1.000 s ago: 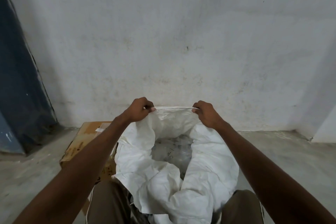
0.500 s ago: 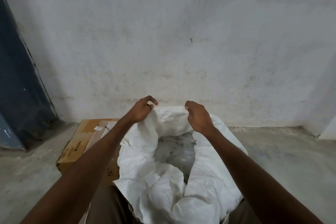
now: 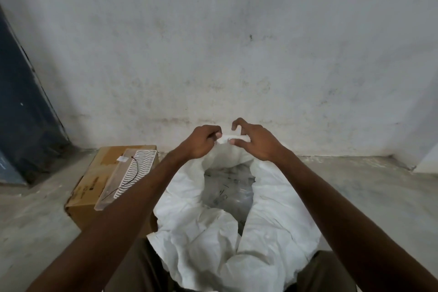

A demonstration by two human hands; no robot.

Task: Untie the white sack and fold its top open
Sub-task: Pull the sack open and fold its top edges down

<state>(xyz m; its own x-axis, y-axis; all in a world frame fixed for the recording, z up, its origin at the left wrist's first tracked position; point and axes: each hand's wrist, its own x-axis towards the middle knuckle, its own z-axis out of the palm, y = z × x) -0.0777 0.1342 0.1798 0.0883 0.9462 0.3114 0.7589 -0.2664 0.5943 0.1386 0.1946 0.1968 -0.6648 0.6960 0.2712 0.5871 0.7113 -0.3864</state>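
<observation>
The white sack [image 3: 237, 227] stands open between the person's knees, at the 6 o'clock side of the view, and no tie is seen on it, so the untying step seems to be done. The step in hand looks like the folding of the top: the near and side parts of the rim are already rolled outward into a thick collar, and only the far part, at 12 o'clock of the mouth, stands up.

The left hand [image 3: 201, 142] is closed on this far edge, with the fingers curled around a bunch of the white cloth. The right hand [image 3: 257, 143] is just beside it, at 3 o'clock from it. Its thumb touches the same bunch from below, but its forefinger is lifted and bent above the cloth and apart from it, so this hand looks loose and does not pinch the cloth at this moment.

The next move probably needs the right hand to take the edge firmly, and then both hands to turn the far rim outward and down, away from the person, so that it matches the rest of the collar.

Inside the sack there is clear, crinkled plastic material [image 3: 227, 189] with some dark marks; what it is exactly cannot be told. At 9 o'clock from the sack a cardboard box [image 3: 94, 187] stands on the floor, closed, and a white tray [image 3: 128, 179] with wavy slots lies on its top.
</observation>
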